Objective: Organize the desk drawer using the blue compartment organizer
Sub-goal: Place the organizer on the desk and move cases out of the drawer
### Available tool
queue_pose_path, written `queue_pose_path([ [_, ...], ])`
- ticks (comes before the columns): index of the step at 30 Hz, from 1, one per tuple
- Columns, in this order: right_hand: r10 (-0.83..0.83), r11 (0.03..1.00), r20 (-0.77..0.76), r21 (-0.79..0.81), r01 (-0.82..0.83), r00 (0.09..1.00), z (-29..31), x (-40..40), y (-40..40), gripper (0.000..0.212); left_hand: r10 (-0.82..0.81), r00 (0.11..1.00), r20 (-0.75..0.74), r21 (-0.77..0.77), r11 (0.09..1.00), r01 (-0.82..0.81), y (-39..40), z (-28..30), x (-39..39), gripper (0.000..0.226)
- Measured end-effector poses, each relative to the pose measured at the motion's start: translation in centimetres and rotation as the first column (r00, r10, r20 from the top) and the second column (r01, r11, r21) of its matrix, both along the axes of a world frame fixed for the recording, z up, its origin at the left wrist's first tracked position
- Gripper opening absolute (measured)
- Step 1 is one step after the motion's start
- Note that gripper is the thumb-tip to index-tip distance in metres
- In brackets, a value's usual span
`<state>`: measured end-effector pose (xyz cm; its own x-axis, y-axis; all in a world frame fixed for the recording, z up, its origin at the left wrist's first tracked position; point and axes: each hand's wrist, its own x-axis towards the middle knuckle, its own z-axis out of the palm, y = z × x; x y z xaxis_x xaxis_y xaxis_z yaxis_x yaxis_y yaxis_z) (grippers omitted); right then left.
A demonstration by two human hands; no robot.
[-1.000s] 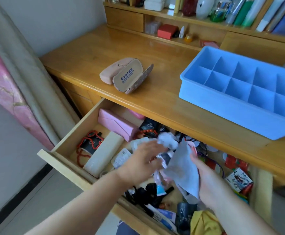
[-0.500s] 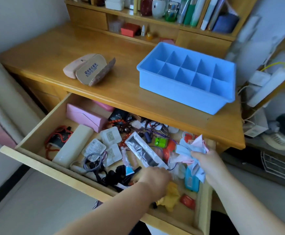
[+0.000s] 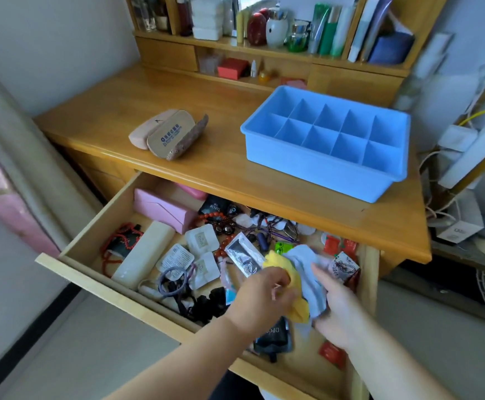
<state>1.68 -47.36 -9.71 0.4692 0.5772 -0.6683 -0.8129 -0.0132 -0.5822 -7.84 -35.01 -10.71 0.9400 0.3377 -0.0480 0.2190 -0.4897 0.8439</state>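
Low in the frame, over the open wooden drawer (image 3: 62, 256), the left hand (image 3: 260, 295) pinches a yellow cloth (image 3: 293, 287) while the right hand (image 3: 336, 304) has its fingers curled round a pale blue cloth (image 3: 304, 272). Both cloths look soft, light and limp, so they should bunch rather than slip; gathering them mid-fold seems easiest. The blue organizer (image 3: 322, 168) sits on the desktop (image 3: 206, 116) at centre right, its ten square cells bare (rigid moulded plastic, probably light). Lifting it by its rolled rim at both short ends should work best.
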Motion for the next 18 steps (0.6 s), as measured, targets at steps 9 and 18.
queue_pose_path([
  [9,0.728,0.677,0.516,-0.646,-0.354,0.451,-1.2,-0.6,-0.7,0.054,-0.084,0.934,-0.347,0.199,0.967,0.161,9.6,0.1,-7.7,0.033],
  [18,0.887,0.460,0.331,-0.698,-0.550,0.322,-2.9,-4.7,-2.7,0.034,-0.159,0.756,-0.635,0.368,0.799,0.476,16.3,0.7,-13.0,0.093],
])
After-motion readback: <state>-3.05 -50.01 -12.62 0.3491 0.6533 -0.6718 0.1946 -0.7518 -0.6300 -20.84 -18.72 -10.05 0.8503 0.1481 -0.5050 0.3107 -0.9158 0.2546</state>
